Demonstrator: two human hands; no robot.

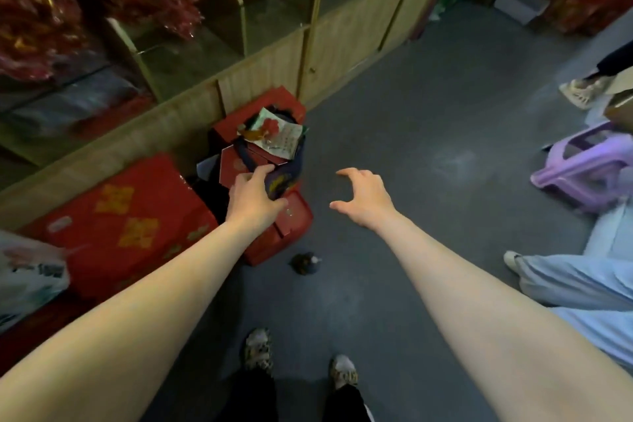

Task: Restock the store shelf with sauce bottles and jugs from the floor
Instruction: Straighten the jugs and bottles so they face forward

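Dark bag: navy, sits on a stack of red boxes beside the wooden counter base; mouth open, a printed paper with a red flower sticks out of it; the rest of the contents cannot be made out
Large red package: flat, gold square patterns, lies on the floor left of the stack
Display case: glass-fronted, holds red and gold wrapped goods, blurred
Left hand: fingers curled over the near edge of the dark bag, thumb at its side; grasping the bag
Right hand: held above the grey floor, right of the bag; fingers and thumb spread in a wide curve, holding nothing, touching nothing
Task items: no sauce bottle or jug can be identified; whether the bag or boxes hold any cannot be told
Small dark object: on the floor just in front of the stack, too blurred to identify
Purple plastic stool: at right, cut off by the frame edge
White plastic bag: at far left, partly cut off
Other people: a foot in a pale shoe at upper right, a leg in light blue trousers at right, both cropped
Own feet: patterned shoes at the bottom edge
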